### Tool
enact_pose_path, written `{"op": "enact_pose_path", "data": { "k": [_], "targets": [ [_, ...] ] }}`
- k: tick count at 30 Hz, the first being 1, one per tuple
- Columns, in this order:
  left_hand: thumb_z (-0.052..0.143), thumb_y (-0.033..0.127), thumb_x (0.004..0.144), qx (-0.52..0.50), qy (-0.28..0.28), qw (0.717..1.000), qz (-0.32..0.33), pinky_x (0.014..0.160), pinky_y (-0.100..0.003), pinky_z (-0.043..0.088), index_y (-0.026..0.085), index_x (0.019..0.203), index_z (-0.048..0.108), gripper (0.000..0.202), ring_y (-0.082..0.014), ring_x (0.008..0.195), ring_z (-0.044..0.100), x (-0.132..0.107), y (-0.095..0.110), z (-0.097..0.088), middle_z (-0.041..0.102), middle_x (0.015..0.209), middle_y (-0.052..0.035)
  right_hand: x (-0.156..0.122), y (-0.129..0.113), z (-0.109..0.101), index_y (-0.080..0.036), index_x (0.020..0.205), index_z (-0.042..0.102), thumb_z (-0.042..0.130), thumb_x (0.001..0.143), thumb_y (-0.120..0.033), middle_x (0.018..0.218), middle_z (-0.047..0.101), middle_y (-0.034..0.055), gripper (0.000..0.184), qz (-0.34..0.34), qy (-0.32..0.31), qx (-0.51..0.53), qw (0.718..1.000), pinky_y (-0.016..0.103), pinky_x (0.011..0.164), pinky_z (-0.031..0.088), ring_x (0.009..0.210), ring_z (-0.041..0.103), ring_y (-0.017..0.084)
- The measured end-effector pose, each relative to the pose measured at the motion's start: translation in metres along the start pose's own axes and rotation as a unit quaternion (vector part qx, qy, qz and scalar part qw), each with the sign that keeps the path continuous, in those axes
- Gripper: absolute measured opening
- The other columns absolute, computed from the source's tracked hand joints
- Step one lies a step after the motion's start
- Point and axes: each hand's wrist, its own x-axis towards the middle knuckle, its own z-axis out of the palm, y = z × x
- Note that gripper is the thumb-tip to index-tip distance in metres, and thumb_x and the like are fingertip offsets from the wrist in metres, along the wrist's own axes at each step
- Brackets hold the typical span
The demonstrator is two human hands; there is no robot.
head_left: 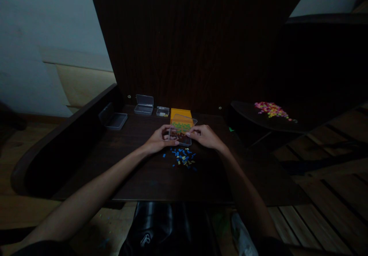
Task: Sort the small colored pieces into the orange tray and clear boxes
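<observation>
A small clear plastic box (182, 132) with its lid raised sits on the dark wooden table (138, 171); green pieces show inside it. My left hand (157, 140) grips its left side with curled fingers. My right hand (204, 137) grips its right side the same way. Just in front of the box lies a loose scatter of small blue and yellow pieces (183, 158).
An orange box (180, 113) stands behind the clear one. Further clear boxes lie at the back: one open (144, 105), a small one (162, 111), another at the left (114, 119). A pile of pink and yellow pieces (271, 109) rests on a dark surface at right.
</observation>
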Motion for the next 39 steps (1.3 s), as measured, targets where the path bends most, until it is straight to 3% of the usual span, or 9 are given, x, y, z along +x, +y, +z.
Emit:
{"op": "enact_pose_path", "data": {
  "k": [6,12,16,21,25,30,39],
  "targets": [
    [0.086,0.003,0.054,-0.036,0.015,0.999,0.012,0.103,-0.045,0.049,0.015,0.108,0.056,0.063,-0.0136,0.09,0.068,0.002,0.0,0.001,0.062,0.117,-0.0066,0.001,0.005,0.001,-0.014,0.091,0.069,0.057,0.088,-0.039,0.071,0.061,0.0005,0.028,-0.005,0.064,0.035,0.997,0.022,0.054,0.035,0.058,0.048,0.01],
    [0.087,0.004,0.053,-0.043,0.047,0.998,0.016,0.104,-0.045,0.049,0.015,0.105,0.057,0.061,-0.0139,0.092,0.068,0.003,0.0,0.001,0.062,0.116,-0.0065,-0.003,0.001,0.008,-0.019,0.115,0.058,0.055,0.09,-0.036,0.092,0.064,0.0032,0.031,0.042,0.021,0.14,0.989,0.019,0.04,0.042,0.046,0.055,0.007],
    [0.087,0.002,0.051,-0.05,0.063,0.997,0.012,0.106,-0.047,0.047,0.015,0.103,0.054,0.063,-0.0145,0.092,0.068,0.002,0.001,0.002,0.064,0.112,-0.0049,0.0,0.002,0.017,-0.021,0.118,0.053,0.058,0.088,-0.03,0.107,0.062,0.0063,0.032,0.089,0.034,0.239,0.966,0.02,0.04,0.051,0.055,0.065,0.01],
    [0.085,-0.001,0.052,-0.07,0.068,0.995,0.004,0.107,-0.048,0.046,0.017,0.099,0.052,0.06,-0.0142,0.091,0.069,0.001,0.001,0.006,0.067,0.107,-0.0034,0.006,0.003,0.022,-0.022,0.116,0.056,0.062,0.083,-0.022,0.103,0.063,0.0048,0.033,0.107,0.051,0.349,0.929,0.028,0.051,0.061,0.065,0.068,0.013],
    [0.083,0.005,0.061,-0.084,0.067,0.994,-0.023,0.101,-0.043,0.051,0.016,0.095,0.052,0.048,-0.0138,0.088,0.07,0.0,0.003,0.009,0.07,0.1,-0.0032,0.008,0.002,0.022,-0.02,0.114,0.062,0.063,0.082,-0.021,0.097,0.065,0.005,0.033,0.094,0.06,0.362,0.925,0.026,0.05,0.057,0.065,0.067,0.014],
    [0.076,0.009,0.071,-0.098,0.024,0.992,-0.078,0.077,-0.038,0.061,0.015,0.098,0.052,0.037,-0.019,0.076,0.073,-0.002,0.008,0.009,0.072,0.089,-0.0057,0.009,0.005,0.018,-0.016,0.114,0.069,0.065,0.081,-0.031,0.093,0.071,0.006,0.036,0.074,0.075,0.329,0.938,0.021,0.045,0.045,0.06,0.059,0.011],
    [0.074,-0.002,0.063,-0.087,-0.075,0.991,-0.073,0.085,-0.041,0.058,0.017,0.126,0.05,0.069,-0.0213,0.081,0.074,-0.005,0.005,0.003,0.071,0.098,-0.0065,0.011,0.013,0.02,-0.016,0.104,0.07,0.073,0.073,-0.044,0.082,0.071,0.0041,0.042,0.092,0.107,0.361,0.922,0.021,0.045,0.041,0.054,0.051,0.008]
  ]
}}
